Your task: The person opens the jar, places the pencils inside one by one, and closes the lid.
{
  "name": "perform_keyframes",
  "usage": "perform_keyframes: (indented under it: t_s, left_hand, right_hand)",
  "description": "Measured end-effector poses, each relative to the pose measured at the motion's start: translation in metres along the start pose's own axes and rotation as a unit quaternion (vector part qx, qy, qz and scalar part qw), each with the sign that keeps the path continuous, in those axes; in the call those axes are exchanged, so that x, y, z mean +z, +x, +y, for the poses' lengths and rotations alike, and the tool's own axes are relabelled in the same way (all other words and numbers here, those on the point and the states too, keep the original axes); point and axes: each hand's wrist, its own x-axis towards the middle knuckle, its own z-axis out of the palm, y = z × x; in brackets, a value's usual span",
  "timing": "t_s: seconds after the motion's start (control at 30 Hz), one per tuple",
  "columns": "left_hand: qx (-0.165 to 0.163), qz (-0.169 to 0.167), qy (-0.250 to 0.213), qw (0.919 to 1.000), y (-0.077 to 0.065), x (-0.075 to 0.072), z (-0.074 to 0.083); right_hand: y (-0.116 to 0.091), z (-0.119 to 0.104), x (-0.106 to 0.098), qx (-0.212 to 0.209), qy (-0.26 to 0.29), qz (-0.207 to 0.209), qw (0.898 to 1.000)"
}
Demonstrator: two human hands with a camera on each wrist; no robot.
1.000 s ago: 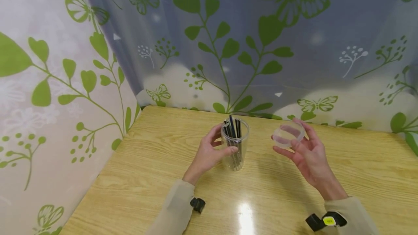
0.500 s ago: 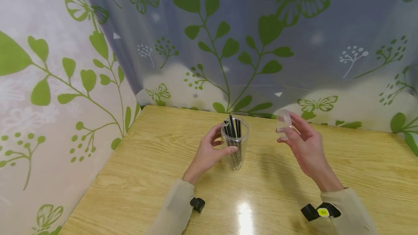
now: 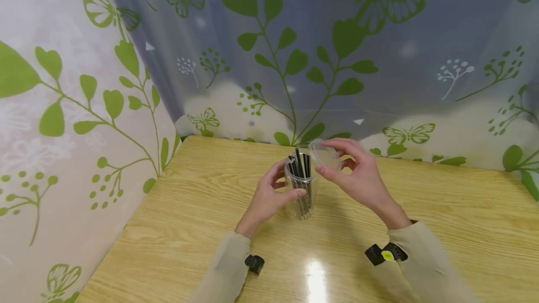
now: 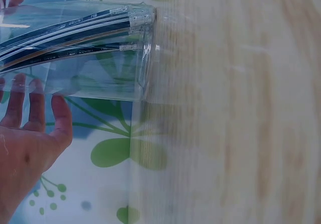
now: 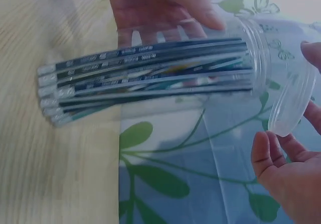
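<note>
A clear jar (image 3: 314,191) stands upright on the table, holding several dark pencils (image 3: 300,168). My left hand (image 3: 270,196) grips its side, thumb across the front and fingers behind. In the right wrist view, the pencils (image 5: 145,73) have their pale eraser ends at the jar's bottom. A clear round lid (image 3: 325,154) is pinched at its edge by my right hand (image 3: 363,177). It is tilted beside the jar's open mouth, at the upper right of the rim. The right wrist view shows a gap between the lid (image 5: 295,101) and much of the rim.
The wood-grain table (image 3: 202,191) runs back to a curtain (image 3: 400,69) printed with leaves and butterflies. Another printed panel (image 3: 76,153) borders the table at the left. Each wrist wears a dark strap-mounted device (image 3: 255,263).
My right hand has carried the lid leftward to the jar's mouth, turning it from flat-facing to edge-on and then tilted over the rim. The left hand and the jar have stayed in place.
</note>
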Motion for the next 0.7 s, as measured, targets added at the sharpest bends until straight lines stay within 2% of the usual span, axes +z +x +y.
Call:
perform_keyframes:
  t_s: [0.2,0.43,0.7]
  left_hand:
    - [0.005,-0.004,-0.005,1.0000,0.000,-0.001,-0.001]
    - [0.010,-0.013,-0.009,0.9998,0.000,-0.002,-0.002]
    - [0.009,-0.017,-0.011,0.9997,-0.001,-0.003,-0.002]
  right_hand:
    - [0.013,-0.014,0.013,0.005,-0.048,-0.042,0.998]
    - [0.024,-0.023,0.023,0.025,-0.106,-0.092,0.990]
    - [0.024,-0.023,0.026,0.024,-0.135,-0.105,0.985]
